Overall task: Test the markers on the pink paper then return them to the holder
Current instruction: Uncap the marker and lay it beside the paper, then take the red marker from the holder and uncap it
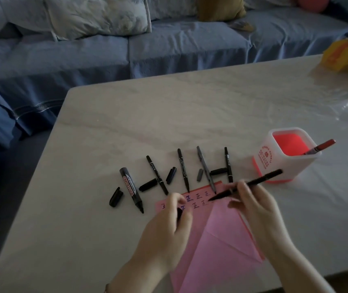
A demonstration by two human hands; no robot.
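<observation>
1. Here the right hand (251, 199) pinches a slim black marker (247, 185) near its writing end. Its long axis slants from the tip, which is just below and to the left of the fingers and on or just over the pink paper (215, 235), up and to the right toward the holder (285, 155).
2. The left hand (173, 220) is curled around a small dark piece, probably this marker's cap (179, 213). It lies left of the tip, so the left hand is nearer for recapping.
3. The paper is thin and matte with a diagonal fold. Small written test marks (198, 200) sit between the two hands.
4. Beyond the fingers lie five uncapped markers in a row, from a fat whiteboard marker (131, 190) at far left to a thin pen (228, 164) at right, with loose caps between them.
5. The holder is a square, white, glossy plastic tub with a red interior. It stands up and to the right of the right hand and holds one red marker (322, 145).
6. The table (168, 115) is smooth, pale marble.
</observation>
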